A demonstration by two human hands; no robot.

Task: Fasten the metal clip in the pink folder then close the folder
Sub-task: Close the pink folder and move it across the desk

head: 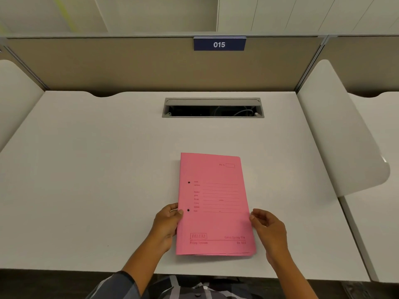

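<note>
Folder status: the pink folder (213, 203) lies shut on the desk (86, 169), front cover up, near my edge. My left hand (167, 223) grips its spine side, thumb on the cover; my right hand (267, 227) touches the free edge, fingers loose, holding nothing. Metal clip and contents are hidden inside. Next, I judge: lift the cover to reach the clip.

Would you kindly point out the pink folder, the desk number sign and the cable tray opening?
pink folder (218, 221): head view, middle of the front cover.
desk number sign (219, 44): head view, on the digits 015.
cable tray opening (212, 110): head view, dark slot in the desk.
</note>
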